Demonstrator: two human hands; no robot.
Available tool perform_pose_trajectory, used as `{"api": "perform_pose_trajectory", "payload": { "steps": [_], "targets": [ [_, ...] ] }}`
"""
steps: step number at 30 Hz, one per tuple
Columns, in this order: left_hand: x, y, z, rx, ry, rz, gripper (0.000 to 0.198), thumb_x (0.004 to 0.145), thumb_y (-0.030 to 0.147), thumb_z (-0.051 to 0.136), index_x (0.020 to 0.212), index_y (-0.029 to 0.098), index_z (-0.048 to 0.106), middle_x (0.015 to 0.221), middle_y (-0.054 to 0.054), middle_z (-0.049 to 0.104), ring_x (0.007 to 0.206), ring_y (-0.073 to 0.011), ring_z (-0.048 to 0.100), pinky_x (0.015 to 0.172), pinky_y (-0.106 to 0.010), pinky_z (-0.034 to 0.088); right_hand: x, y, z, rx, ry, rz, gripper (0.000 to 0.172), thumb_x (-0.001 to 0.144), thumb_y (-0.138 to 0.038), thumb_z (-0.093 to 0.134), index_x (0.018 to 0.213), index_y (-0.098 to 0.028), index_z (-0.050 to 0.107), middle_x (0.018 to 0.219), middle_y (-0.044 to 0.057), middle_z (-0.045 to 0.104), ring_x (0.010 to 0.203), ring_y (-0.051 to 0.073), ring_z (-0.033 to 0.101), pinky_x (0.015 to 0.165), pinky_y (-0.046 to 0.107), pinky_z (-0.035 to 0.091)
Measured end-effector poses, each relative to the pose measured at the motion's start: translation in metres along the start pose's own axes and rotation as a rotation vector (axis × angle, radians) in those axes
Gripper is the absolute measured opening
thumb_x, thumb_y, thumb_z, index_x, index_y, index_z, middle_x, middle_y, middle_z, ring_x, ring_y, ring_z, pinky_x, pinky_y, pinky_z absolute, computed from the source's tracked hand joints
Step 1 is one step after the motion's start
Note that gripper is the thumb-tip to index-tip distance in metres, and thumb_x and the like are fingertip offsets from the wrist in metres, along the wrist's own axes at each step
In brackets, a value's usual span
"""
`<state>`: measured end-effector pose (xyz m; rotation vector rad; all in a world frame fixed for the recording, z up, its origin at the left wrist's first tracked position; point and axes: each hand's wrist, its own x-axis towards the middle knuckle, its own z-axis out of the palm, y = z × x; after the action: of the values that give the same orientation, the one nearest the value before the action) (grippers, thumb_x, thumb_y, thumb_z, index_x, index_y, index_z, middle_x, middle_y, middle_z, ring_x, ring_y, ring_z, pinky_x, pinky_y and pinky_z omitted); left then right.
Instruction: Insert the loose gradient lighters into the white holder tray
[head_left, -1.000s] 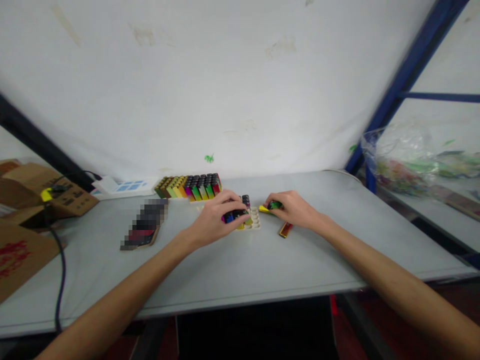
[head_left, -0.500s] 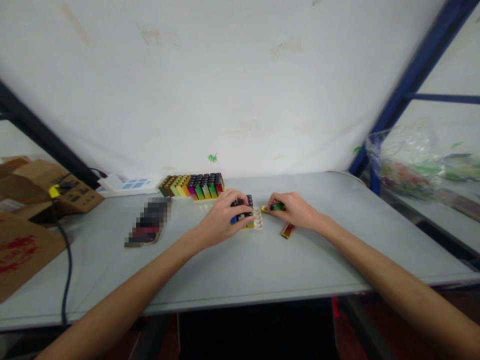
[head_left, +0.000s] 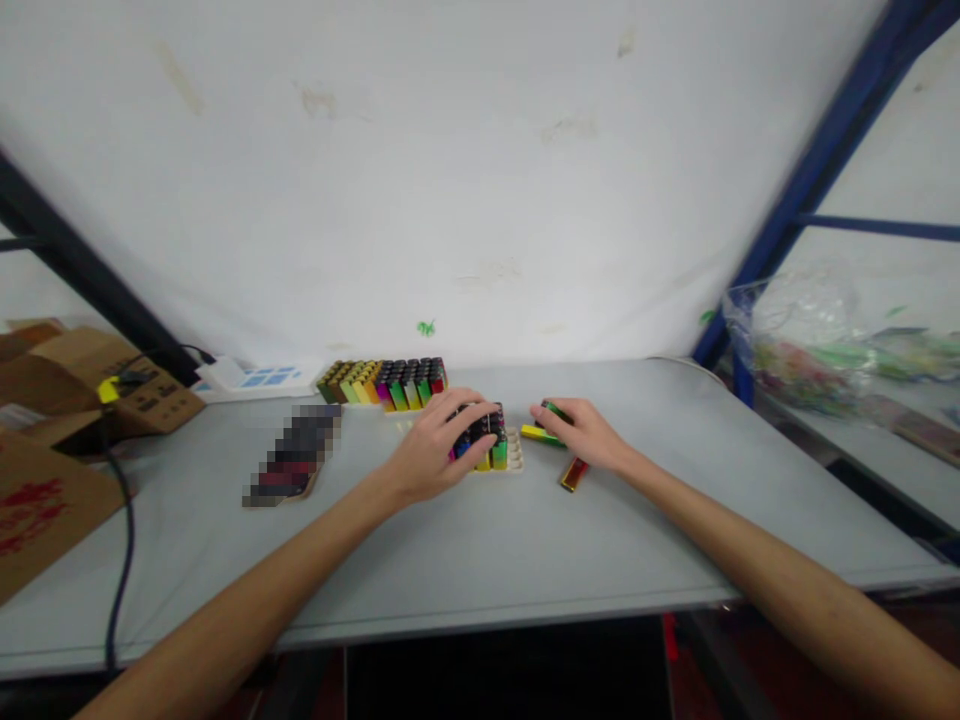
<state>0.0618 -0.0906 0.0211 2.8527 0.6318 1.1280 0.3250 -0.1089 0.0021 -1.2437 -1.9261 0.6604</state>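
My left hand (head_left: pixel 435 445) curves over a block of black-topped lighters (head_left: pixel 499 450), its thumb in front and its fingers across their tops. These lighters stand upright in a pale tray (head_left: pixel 515 462), whose right-hand holes show bare. To the right, my right hand (head_left: pixel 592 432) is closed on a dark green lighter (head_left: pixel 556 410), partly hidden by the fingers. Beneath that hand a yellow-green lighter (head_left: pixel 538 434) lies on the table. A red-and-gold lighter (head_left: pixel 574 474) lies nearer me, its far end under the hand.
Two filled lighter trays, one gold-topped (head_left: pixel 350 382) and one black-topped (head_left: pixel 411 384), stand by the wall. At left are a blurred phone-like object (head_left: pixel 296 455), a white power strip (head_left: pixel 262 378), cardboard boxes (head_left: pixel 97 380) and a black cable (head_left: pixel 124 540). A plastic bag (head_left: pixel 806 340) sits at right.
My left hand has eased back and its fingers have spread, baring more of the lighters. The right hand has lifted slightly off the yellow-green lighter, which shows more now. The view has tilted a little.
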Motion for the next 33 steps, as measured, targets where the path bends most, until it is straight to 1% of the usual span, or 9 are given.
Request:
{"api": "perform_pose_trajectory", "payload": {
  "steps": [4,8,12,17,22,25,28,31,33],
  "targets": [
    [-0.001,-0.006,-0.003,-0.025,0.034,-0.032,0.028,0.1,0.027,0.052,0.124,0.016,0.063,0.118,-0.014,0.066,0.115,-0.0254,0.059,0.108,-0.046,0.046,0.001,0.004,0.004,-0.014,0.075,0.062,0.047,0.095,-0.057,0.044,0.064,-0.022,0.037,0.061,-0.005,0.032,0.058,0.012,0.032,0.055,0.027,0.024],
    [-0.002,-0.01,-0.001,-0.039,0.027,-0.077,0.026,0.101,0.028,0.051,0.119,0.016,0.064,0.114,-0.013,0.067,0.112,-0.0245,0.06,0.108,-0.045,0.046,0.0,0.006,0.004,-0.017,0.139,0.054,0.042,0.094,-0.051,0.045,0.065,-0.023,0.035,0.061,-0.005,0.032,0.058,0.012,0.032,0.055,0.027,0.024],
    [-0.002,-0.013,0.002,-0.049,0.027,-0.087,0.023,0.1,0.027,0.051,0.115,0.016,0.066,0.111,-0.012,0.068,0.109,-0.0239,0.061,0.105,-0.044,0.048,-0.001,0.002,0.001,-0.016,0.146,0.033,0.042,0.095,-0.051,0.045,0.065,-0.023,0.034,0.061,-0.005,0.032,0.058,0.012,0.031,0.055,0.027,0.025],
    [-0.001,-0.012,0.005,-0.014,0.118,-0.074,0.018,0.098,0.026,0.059,0.11,0.016,0.068,0.108,-0.012,0.068,0.106,-0.0231,0.063,0.105,-0.044,0.049,-0.003,-0.008,0.0,-0.039,0.117,0.003,0.047,0.097,-0.058,0.05,0.068,-0.022,0.04,0.063,-0.005,0.036,0.06,0.012,0.036,0.056,0.026,0.027],
    [0.003,-0.001,0.008,-0.009,0.201,-0.061,0.017,0.094,0.031,0.068,0.106,0.019,0.07,0.103,-0.01,0.07,0.102,-0.0227,0.064,0.101,-0.045,0.052,-0.008,-0.017,0.005,-0.131,0.003,-0.139,0.032,0.097,-0.045,0.059,0.079,-0.02,0.053,0.067,-0.004,0.05,0.062,0.012,0.046,0.06,0.025,0.034],
    [0.003,0.01,0.012,-0.01,0.228,-0.044,0.023,0.091,0.034,0.073,0.11,0.021,0.071,0.104,-0.01,0.073,0.104,-0.0242,0.066,0.099,-0.045,0.053,-0.011,-0.02,0.012,-0.186,-0.044,-0.249,0.018,0.097,-0.032,0.059,0.084,-0.019,0.057,0.073,-0.001,0.057,0.065,0.014,0.05,0.063,0.025,0.037],
    [0.004,0.021,0.017,-0.033,0.242,0.007,0.021,0.09,0.032,0.075,0.108,0.022,0.072,0.099,-0.008,0.076,0.102,-0.0235,0.069,0.095,-0.044,0.055,-0.015,-0.023,0.019,-0.241,-0.068,-0.355,0.007,0.094,-0.023,0.057,0.089,-0.019,0.059,0.08,0.002,0.062,0.07,0.016,0.054,0.067,0.027,0.041],
    [0.006,0.03,0.019,-0.083,0.216,0.047,0.017,0.091,0.028,0.075,0.107,0.023,0.072,0.098,-0.006,0.078,0.1,-0.0223,0.07,0.093,-0.042,0.056,-0.017,-0.028,0.02,-0.238,-0.061,-0.383,0.005,0.093,-0.019,0.056,0.089,-0.019,0.058,0.082,0.003,0.063,0.072,0.016,0.056,0.067,0.027,0.043],
    [0.007,0.033,0.017,-0.117,0.221,0.023,0.015,0.092,0.026,0.072,0.107,0.022,0.072,0.099,-0.007,0.078,0.1,-0.0217,0.071,0.093,-0.042,0.057,-0.017,-0.031,0.014,-0.193,-0.081,-0.39,0.004,0.095,-0.022,0.058,0.094,-0.019,0.06,0.088,0.005,0.064,0.076,0.017,0.059,0.07,0.028,0.047]
  ]
}}
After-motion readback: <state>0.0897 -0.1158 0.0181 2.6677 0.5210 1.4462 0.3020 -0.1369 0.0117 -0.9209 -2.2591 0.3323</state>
